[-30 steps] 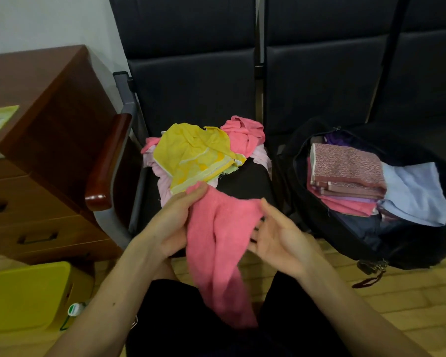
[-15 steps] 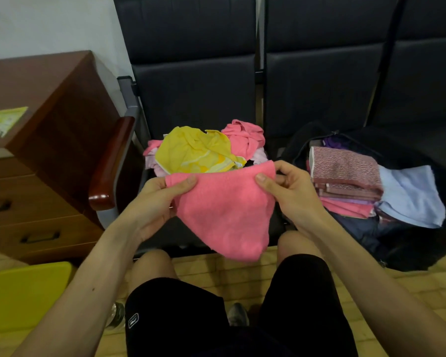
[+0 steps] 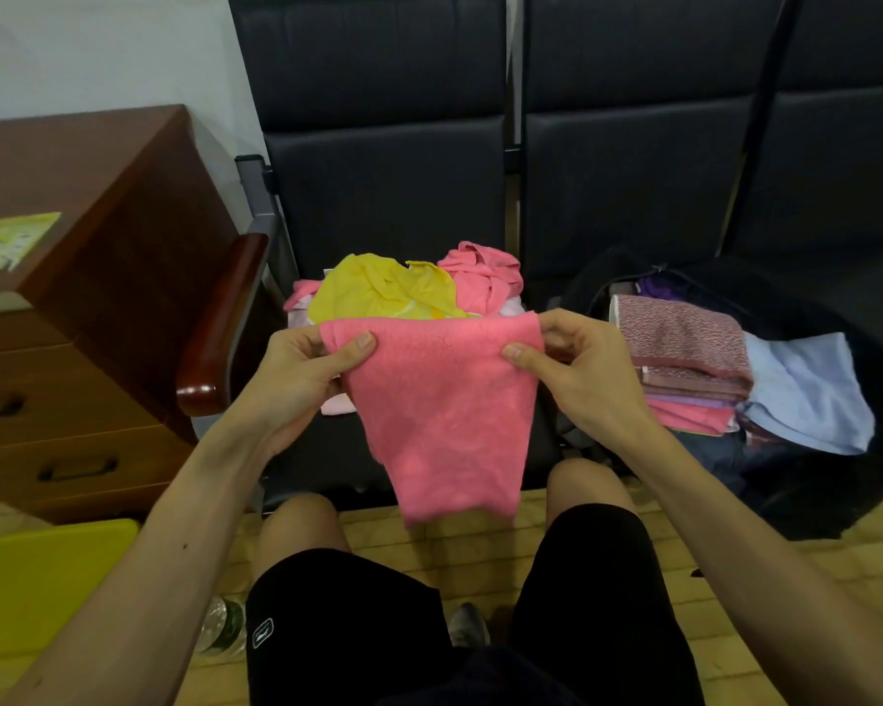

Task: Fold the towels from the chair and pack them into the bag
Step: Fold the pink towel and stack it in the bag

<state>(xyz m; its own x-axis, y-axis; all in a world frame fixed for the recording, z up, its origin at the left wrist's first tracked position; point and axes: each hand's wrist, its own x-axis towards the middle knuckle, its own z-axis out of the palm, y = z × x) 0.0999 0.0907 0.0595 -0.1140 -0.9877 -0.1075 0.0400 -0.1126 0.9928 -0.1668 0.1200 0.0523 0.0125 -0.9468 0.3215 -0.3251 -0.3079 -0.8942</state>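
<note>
Head view: we pinch the pink towel [image 3: 442, 400] taut, left hand [image 3: 297, 379] and right hand [image 3: 582, 379] at its top corners. Since a second ago we've spread it from a bunched drape; it hangs below our grip.

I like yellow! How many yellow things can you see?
3: a yellow towel on the chair pile, a yellow bin on the floor at lower left, a yellowish paper on the cabinet. More may be hidden.

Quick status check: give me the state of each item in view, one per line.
Pink terry towel: held up, hanging, not yet folded.
Left hand: grip pinching the towel's top left corner.
Right hand: grip pinching the top right corner.
Yellow crumpled towel: unfolded, on the chair pile.
Pink crumpled towel: unfolded, beside the yellow one.
Black bag: open, folded towels stacked inside.
Wooden drawers: shut.
</note>
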